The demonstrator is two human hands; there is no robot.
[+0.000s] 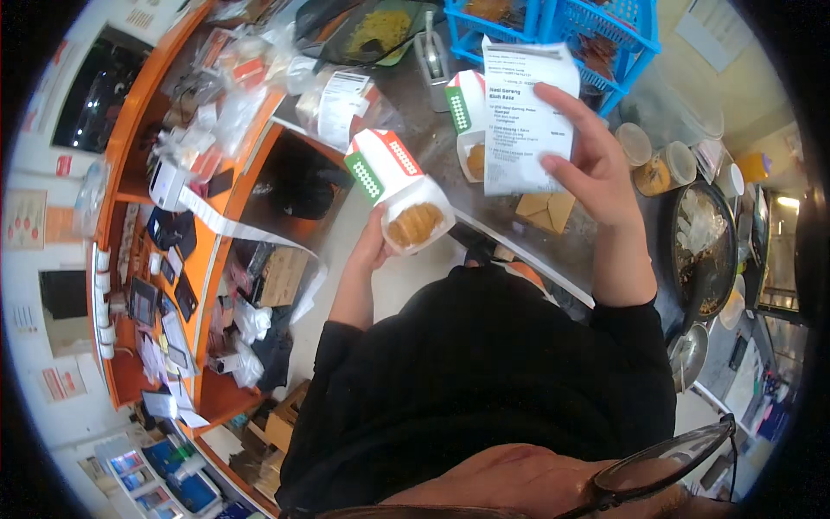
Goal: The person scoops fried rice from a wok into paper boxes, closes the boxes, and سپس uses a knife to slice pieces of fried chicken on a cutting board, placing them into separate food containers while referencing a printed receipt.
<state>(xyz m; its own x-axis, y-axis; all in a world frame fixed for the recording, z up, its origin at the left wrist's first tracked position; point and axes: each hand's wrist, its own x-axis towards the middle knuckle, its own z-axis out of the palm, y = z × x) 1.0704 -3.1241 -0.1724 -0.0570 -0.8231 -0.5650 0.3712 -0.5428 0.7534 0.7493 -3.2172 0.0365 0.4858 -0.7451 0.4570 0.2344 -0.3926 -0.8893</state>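
Note:
My left hand [374,239] holds a white, red and green paper food box [393,170] in front of my body. Through its front opening shows a browned piece of food [414,225], perhaps fried. Raised over the counter, my right hand [593,152] pinches a long printed paper receipt [519,130] between thumb and fingers. Behind the receipt a second box of the same print [465,107] stands on the dark counter [415,139], partly covered by the paper. A folded brown paper packet [546,211] lies just below the receipt's lower edge.
Blue plastic baskets [600,48] stand at the counter's back, beside a metal holder [429,61]. A clear bag with a label [347,107] lies left. Lidded tubs [668,168] and a large black pan [703,250] are right. A printer [170,185] trails paper on the orange shelf [217,259].

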